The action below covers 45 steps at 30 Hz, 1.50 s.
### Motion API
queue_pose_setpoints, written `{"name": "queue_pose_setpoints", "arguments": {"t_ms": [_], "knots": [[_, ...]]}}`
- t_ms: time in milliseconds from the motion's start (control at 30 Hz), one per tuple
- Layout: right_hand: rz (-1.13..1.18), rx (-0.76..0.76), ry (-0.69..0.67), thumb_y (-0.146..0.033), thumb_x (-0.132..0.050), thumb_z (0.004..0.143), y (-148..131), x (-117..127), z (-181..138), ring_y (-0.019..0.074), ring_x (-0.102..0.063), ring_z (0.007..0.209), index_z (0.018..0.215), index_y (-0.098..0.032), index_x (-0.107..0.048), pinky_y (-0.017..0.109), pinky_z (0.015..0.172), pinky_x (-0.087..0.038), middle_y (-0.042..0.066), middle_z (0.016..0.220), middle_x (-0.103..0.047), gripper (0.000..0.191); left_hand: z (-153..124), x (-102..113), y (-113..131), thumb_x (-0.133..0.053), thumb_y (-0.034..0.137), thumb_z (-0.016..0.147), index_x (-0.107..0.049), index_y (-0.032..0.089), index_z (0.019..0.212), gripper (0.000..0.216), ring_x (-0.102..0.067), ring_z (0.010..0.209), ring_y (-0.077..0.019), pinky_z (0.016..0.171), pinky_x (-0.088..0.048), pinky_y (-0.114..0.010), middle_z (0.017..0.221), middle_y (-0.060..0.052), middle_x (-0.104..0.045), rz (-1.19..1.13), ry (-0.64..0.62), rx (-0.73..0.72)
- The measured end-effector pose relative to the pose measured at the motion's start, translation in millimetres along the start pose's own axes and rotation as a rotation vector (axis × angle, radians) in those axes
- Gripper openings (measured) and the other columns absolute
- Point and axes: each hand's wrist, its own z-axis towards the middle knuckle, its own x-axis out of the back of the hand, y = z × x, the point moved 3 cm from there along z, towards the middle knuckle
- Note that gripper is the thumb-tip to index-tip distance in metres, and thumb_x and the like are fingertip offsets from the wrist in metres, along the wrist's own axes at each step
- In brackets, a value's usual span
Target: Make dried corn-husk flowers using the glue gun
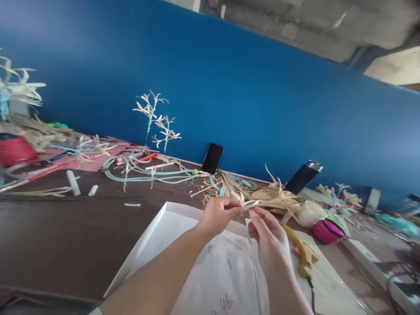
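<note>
Over the far edge of a white shallow box (164,245), my two hands meet at a small pale husk flower (246,204) with a bit of light blue at its base. My left hand (219,214) pinches it from the left between thumb and forefinger. From the right, the fingertips of my right hand (267,229) close on the bluish base. The flower's lower part is hidden by my fingers. Just behind lies a heap of dry husk strips (272,197). To the right of my right hand rests a yellow glue gun (303,253).
A black phone (212,158) leans on the blue partition (229,96). Finished-looking husk flowers (151,107) stand upright behind coiled pale blue cords (147,177). On the right are a black bottle (303,177), a pink pouch (328,230) and a white power strip (377,267) with cables.
</note>
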Motion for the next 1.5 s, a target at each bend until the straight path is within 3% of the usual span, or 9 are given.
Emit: {"name": "queue_pose_setpoints", "arguments": {"t_ms": [367, 900, 1500], "knots": [[-0.107, 0.031, -0.003, -0.046, -0.068, 0.069, -2, 2, 2, 0.0086, -0.038, 0.045, 0.075, -0.015, -0.064, 0.021, 0.044, -0.028, -0.004, 0.047, -0.046, 0.031, -2, -3, -1, -0.066, 0.034, 0.068, -0.071, 0.015, 0.076, 0.021, -0.059, 0.070, -0.0149, 0.062, -0.043, -0.022, 0.072, -0.002, -0.068, 0.105, 0.003, -0.013], [-0.131, 0.038, 0.015, -0.044, -0.067, 0.070, -5, 3, -3, 0.0091, -0.037, 0.047, 0.077, -0.016, -0.066, 0.022, 0.045, -0.027, -0.004, 0.048, -0.044, 0.029, -5, -4, 2, -0.064, 0.032, 0.072, -0.072, 0.018, 0.076, 0.016, -0.062, 0.075, -0.0154, 0.066, -0.046, -0.022, 0.077, -0.002, -0.070, 0.175, 0.022, -0.127], [-0.276, 0.055, 0.043, -0.038, -0.064, 0.071, -14, 5, -7, 0.0094, -0.037, 0.047, 0.074, -0.016, -0.065, 0.021, 0.044, -0.027, -0.004, 0.049, -0.045, 0.022, -11, -3, 15, -0.057, 0.031, 0.082, -0.071, 0.020, 0.078, 0.018, -0.061, 0.078, -0.0142, 0.073, -0.042, -0.023, 0.081, -0.002, -0.070, 0.451, -0.001, -0.479]]}}
